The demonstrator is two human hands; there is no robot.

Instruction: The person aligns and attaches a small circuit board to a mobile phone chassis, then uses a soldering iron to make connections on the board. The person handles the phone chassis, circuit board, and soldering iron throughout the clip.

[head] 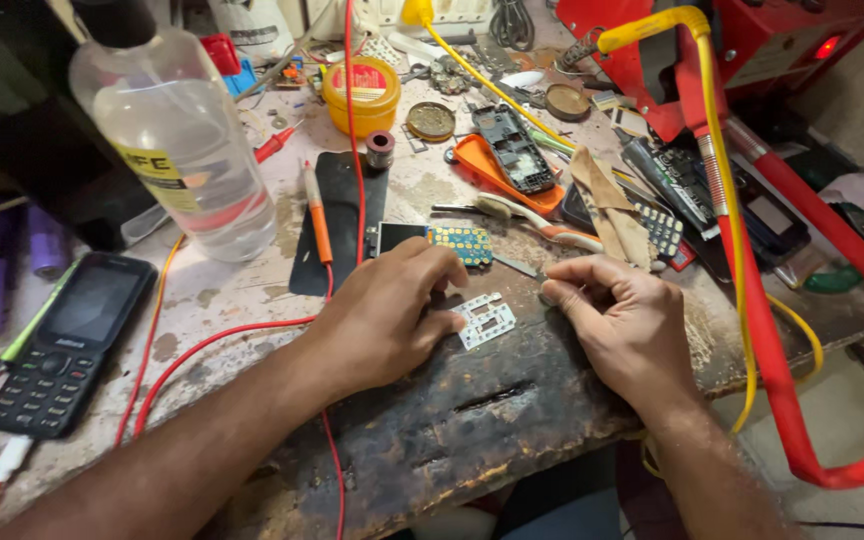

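On the cluttered table (512, 400), centre frame, the left hand (382, 320) is pinning a white keypad frame (485, 320); the right hand (622, 320), fingers curled, is pinching something unclear; the phone circuit board (452, 243) is lying bare, unassembled.

Cluttered repair desk (512, 420)
A clear bottle (177, 130) stands at the left beside a black keypad phone (67, 340); a yellow tin (361, 95) and orange phone shell (507, 165) lie farther back.

The keypad sheet (485, 320) lies on the bench (472, 420) between the left hand (382, 320) and right hand (624, 322); a circuit board (444, 243) behind it; phone (72, 340) far left, bottle (177, 130) behind the phone.
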